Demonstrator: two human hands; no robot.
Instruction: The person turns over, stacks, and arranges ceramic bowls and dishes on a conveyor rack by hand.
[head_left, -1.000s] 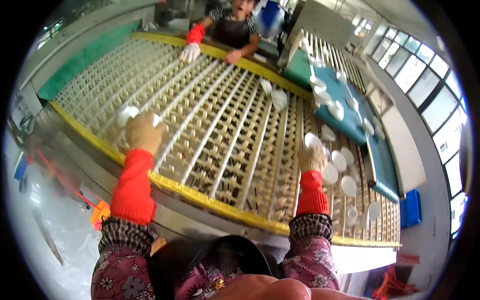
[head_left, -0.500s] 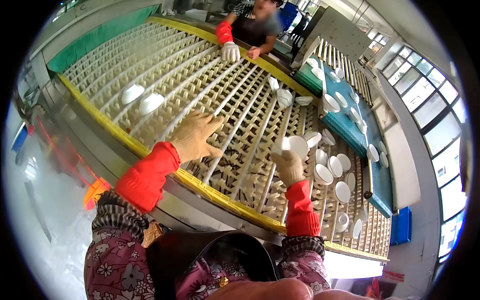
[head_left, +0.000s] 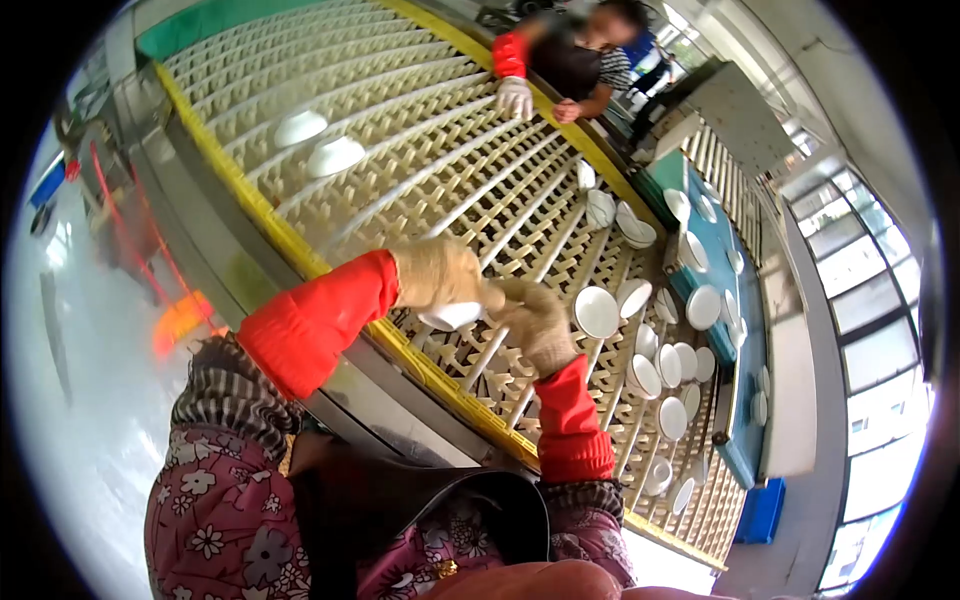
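A white bowl [head_left: 450, 317] is between my gloved hands, low over the rack near its yellow front edge. My left hand [head_left: 438, 272] is closed over the bowl's upper side, covering much of it. From the right, my right hand [head_left: 537, 322] reaches in with bent fingers at the bowl's right rim, against the left fingers. Its fingertips are partly hidden. Just right of that hand, another white bowl [head_left: 596, 312] rests tilted on the slatted rack [head_left: 400, 205].
Two bowls [head_left: 336, 157] sit at the rack's left; several [head_left: 672, 418] cluster at its right. More bowls [head_left: 703, 307] lie on the blue-green belt [head_left: 745, 440]. Across the rack a person rests a gloved hand [head_left: 515, 98] on the yellow edge. A blue crate [head_left: 760, 512] stands at right.
My right hand has moved left with a bowl, and my left hand, spread before, has come right and closed over it. The view has shifted; more bowls sit near the rack's far edge.
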